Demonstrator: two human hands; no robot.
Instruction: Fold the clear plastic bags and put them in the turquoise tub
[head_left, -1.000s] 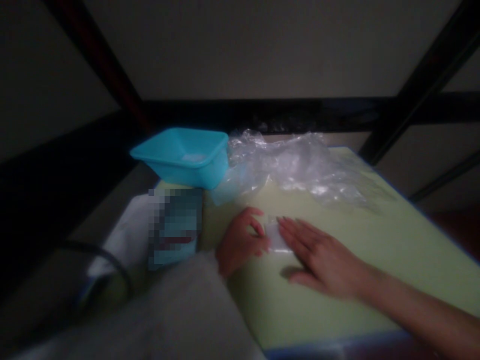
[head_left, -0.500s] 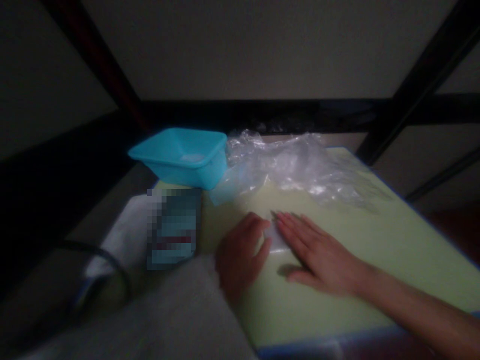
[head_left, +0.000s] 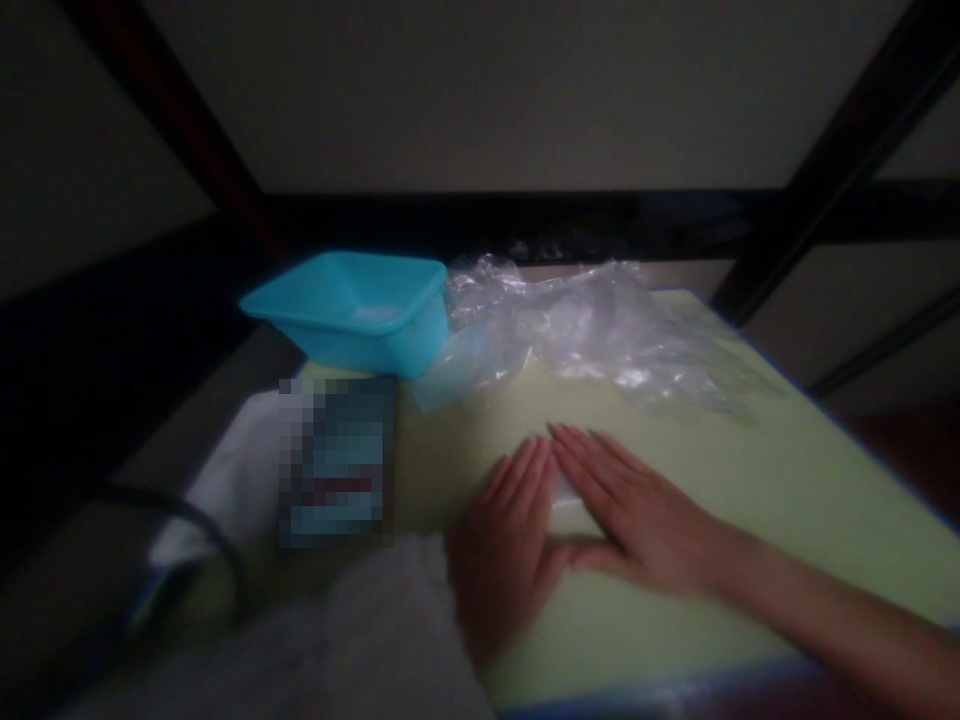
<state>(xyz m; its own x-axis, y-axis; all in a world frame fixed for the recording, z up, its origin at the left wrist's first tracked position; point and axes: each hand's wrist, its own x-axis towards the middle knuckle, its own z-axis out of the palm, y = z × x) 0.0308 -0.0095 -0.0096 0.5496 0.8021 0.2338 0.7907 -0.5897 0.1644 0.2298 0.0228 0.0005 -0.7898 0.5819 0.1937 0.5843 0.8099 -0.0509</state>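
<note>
Grey sleeve [head_left: 315, 640] is filling the lower left, blurry. Left hand [head_left: 504, 555] is lying palm down, fingers straight and close together, gripping nothing visible. Right hand [head_left: 634, 510] is also lying flat, fingers out, thumb spread, no grip showing. Thumb tips are meeting or nearly so; can't tell which. Small clear-whitish plastic piece [head_left: 564, 492] is lying on the yellow-green tabletop [head_left: 787, 480], showing in the gap between the hands, partly covered by the fingers. Dark cable [head_left: 187, 510] is curving at left, in front of a white item [head_left: 232, 475], kind unclear. Pixelated object [head_left: 337, 460] is sitting beside that. Farther back, crumpled clear plastic [head_left: 585, 330] is spreading over the table, right beside a turquoise tub [head_left: 405, 340] that is holding something whitish.
</note>
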